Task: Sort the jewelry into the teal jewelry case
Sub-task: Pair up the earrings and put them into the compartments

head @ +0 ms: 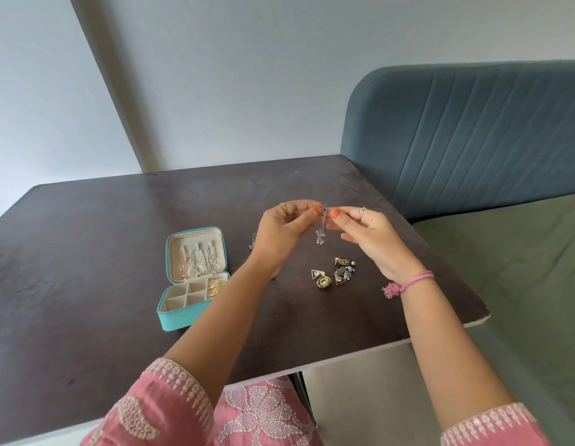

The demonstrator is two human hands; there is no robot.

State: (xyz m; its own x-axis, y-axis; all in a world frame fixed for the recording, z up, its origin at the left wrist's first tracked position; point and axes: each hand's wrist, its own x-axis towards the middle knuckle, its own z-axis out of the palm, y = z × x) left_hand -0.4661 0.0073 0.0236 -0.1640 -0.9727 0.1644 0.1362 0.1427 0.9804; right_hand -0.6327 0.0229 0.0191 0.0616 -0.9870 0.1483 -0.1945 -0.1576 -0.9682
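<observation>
Dark wooden table (86,252), blue padded headboard (472,133), green bedsheet (521,268), pale grey wall (247,75)

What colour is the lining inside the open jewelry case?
Cream or off-white, inside the teal jewelry case; the head view, the only one, shows it.

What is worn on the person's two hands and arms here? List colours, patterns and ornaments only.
Left hand: gold ring, orange nail polish. Right hand: silver ring, orange nail polish, pink thread bracelet with a frayed tassel at the wrist. Both arms: pink sleeves with white embroidered trim.
</observation>
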